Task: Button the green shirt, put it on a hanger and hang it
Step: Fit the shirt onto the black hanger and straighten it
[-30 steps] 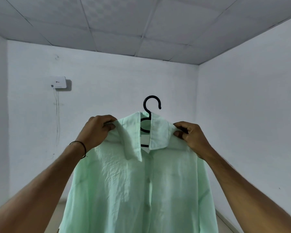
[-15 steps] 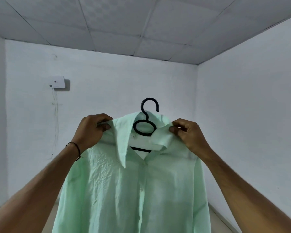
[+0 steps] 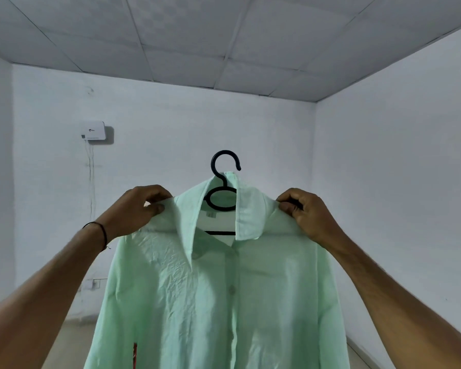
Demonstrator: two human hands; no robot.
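- Green shirt (image 3: 213,302): one, of thin, crinkled mint cloth, held up in mid-air before a white wall (image 3: 171,123). Its long axis is vertical, collar up, closed front facing the camera.
- Left hand (image 3: 136,209) and right hand (image 3: 308,213): the fingers (image 3: 157,207) of each pinch one shirt shoulder beside the collar.
- Hanger (image 3: 213,164): one, black, inside the neck, round hook upward.
- Wristband (image 3: 103,233): one thin dark cord, left wrist.
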